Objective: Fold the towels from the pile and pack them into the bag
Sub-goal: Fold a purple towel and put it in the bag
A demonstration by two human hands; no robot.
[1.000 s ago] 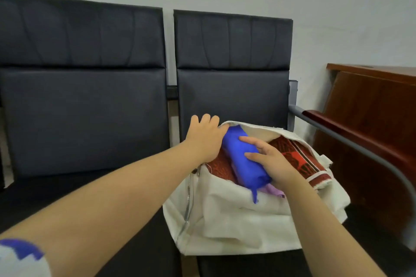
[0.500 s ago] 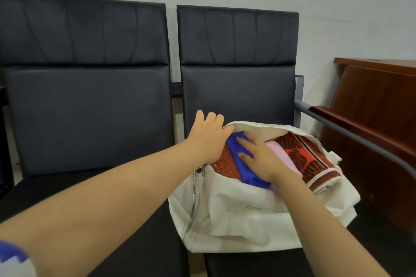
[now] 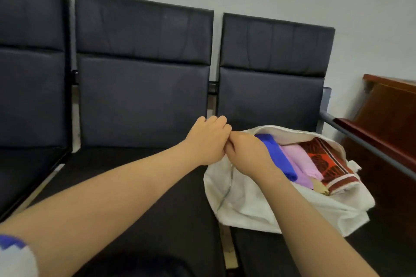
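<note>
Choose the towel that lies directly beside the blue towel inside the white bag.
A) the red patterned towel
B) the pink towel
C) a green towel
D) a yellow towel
B: in the white bag, the pink towel lies against the blue towel, and the red patterned towel is on the pink one's other side.

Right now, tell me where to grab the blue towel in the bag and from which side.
Pinch the blue towel at its near end, which reaches the open mouth of the bag. Come from above and the front: its far end is tucked under the bag's rim, the pink towel lies against its right side, and the right hand covers its left.
</note>
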